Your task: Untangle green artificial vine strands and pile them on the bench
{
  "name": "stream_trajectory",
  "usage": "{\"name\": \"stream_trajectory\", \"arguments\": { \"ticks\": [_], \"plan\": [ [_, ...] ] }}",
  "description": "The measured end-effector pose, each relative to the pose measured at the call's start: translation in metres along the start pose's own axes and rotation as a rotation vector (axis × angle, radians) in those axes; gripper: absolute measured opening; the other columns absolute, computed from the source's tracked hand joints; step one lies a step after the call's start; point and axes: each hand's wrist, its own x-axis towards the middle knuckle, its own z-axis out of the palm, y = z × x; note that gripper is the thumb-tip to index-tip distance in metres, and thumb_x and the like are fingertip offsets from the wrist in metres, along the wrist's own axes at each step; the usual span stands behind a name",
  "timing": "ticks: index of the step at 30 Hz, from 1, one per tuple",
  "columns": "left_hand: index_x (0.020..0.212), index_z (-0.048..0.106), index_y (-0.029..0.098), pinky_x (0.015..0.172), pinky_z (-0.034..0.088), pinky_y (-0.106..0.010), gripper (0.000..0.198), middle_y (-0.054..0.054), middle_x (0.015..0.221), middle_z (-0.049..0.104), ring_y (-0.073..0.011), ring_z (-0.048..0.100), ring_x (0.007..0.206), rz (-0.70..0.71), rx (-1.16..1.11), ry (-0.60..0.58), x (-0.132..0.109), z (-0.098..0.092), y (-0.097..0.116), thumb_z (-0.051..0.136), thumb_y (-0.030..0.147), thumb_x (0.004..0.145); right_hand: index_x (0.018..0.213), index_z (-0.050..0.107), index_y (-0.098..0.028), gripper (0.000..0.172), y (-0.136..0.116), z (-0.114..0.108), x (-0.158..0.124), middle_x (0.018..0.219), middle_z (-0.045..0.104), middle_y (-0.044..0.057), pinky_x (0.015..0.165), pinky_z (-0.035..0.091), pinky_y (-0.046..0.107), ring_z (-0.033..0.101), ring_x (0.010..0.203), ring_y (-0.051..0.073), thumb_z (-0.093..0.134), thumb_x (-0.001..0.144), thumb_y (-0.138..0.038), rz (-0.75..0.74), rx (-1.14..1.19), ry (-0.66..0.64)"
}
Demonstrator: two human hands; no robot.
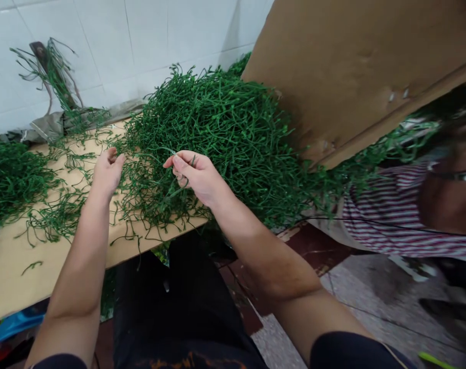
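A large heap of thin green plant stems (217, 118) with small knobbed tips rises from a tan board (10, 277). At the heap's near left edge, my right hand (196, 174) is closed, with thumb and forefinger pinching a green stem (167, 149). Part of a stem also loops by its lower fingers. My left hand (109, 169) hovers over the board to the left, thumb and fingers apart, and I see nothing in it. Loose stems (56, 218) lie scattered around and beneath both hands.
A second green pile (10, 179) sits at the far left. More stems hang on a brown upright post (44, 66) by the white tiled wall (102, 36). A big cardboard sheet (344, 66) leans at right; beyond it sits a person in a striped garment (390, 215).
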Motion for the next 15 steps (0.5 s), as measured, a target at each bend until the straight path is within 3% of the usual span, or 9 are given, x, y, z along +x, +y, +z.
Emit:
{"name": "stream_trajectory", "arguments": {
  "ticks": [5, 8, 11, 15],
  "plan": [
    [0.099, 0.063, 0.012, 0.082, 0.045, -0.03, 0.051, -0.008, 0.094, 0.066, -0.016, 0.059, 0.086, -0.03, -0.105, -0.397, -0.041, 0.013, 0.044, 0.057, 0.055, 0.072, 0.073, 0.053, -0.014, 0.027, 0.003, 0.006, 0.001, 0.052, 0.034, -0.007, 0.038, 0.016, 0.018, 0.025, 0.041, 0.001, 0.057, 0.079, -0.04, -0.037, -0.038, -0.045],
    [0.093, 0.065, 0.011, 0.073, 0.045, -0.027, 0.047, -0.004, 0.081, 0.064, -0.0124, 0.056, 0.074, -0.044, -0.136, -0.53, -0.052, 0.024, 0.057, 0.06, 0.053, 0.07, 0.069, 0.05, -0.015, 0.028, 0.002, 0.009, 0.001, 0.052, 0.038, -0.007, 0.039, 0.02, 0.018, 0.028, 0.043, 0.002, 0.058, 0.079, -0.04, -0.084, -0.059, -0.072],
    [0.089, 0.064, 0.012, 0.063, 0.043, -0.023, 0.036, -0.001, 0.071, 0.06, -0.0095, 0.051, 0.064, -0.097, -0.191, -0.551, -0.053, 0.031, 0.054, 0.065, 0.043, 0.07, 0.07, 0.05, -0.015, 0.028, -0.001, 0.01, 0.0, 0.053, 0.039, -0.006, 0.041, 0.023, 0.017, 0.03, 0.045, 0.002, 0.058, 0.078, -0.04, -0.101, -0.073, -0.071],
    [0.075, 0.061, 0.013, 0.053, 0.035, -0.021, 0.02, 0.002, 0.059, 0.052, -0.0072, 0.043, 0.054, -0.13, -0.203, -0.433, -0.05, 0.03, 0.047, 0.061, 0.034, 0.073, 0.076, 0.053, -0.015, 0.028, -0.005, 0.007, -0.002, 0.055, 0.042, -0.006, 0.04, 0.022, 0.018, 0.031, 0.045, 0.002, 0.057, 0.079, -0.042, -0.081, -0.058, -0.068]
  ]
}}
